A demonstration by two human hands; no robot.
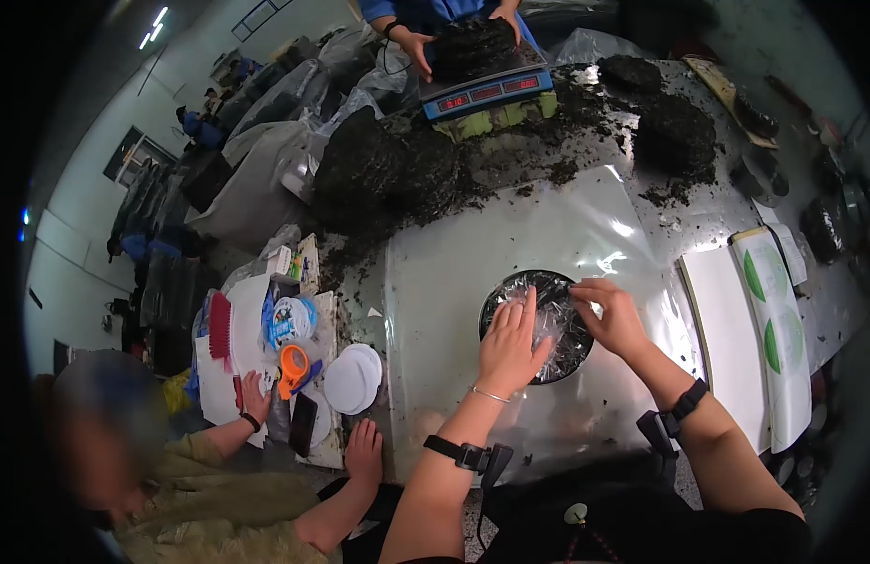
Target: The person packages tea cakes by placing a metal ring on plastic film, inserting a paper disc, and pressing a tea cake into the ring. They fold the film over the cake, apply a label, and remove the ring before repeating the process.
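A round black mould or ring (485, 312) lies on the clear plastic sheet in front of me, with crinkled clear plastic film (553, 324) gathered inside it. My left hand (513, 346) lies flat over the left part of the film, its fingers stretched out. At the upper right rim, my right hand (606, 318) touches the film's edge with bent fingers. A gap shows between that thumb and the fingers. Whatever lies beneath the film is hard to make out.
Dark crumbly blocks (388, 174) and loose bits lie along the far side. A person handles a dark mass on a blue scale (487, 92). At left, another person's hands rest near white lids (352, 379), orange tape (292, 369) and a red brush (220, 324). Printed sheets (772, 338) lie right.
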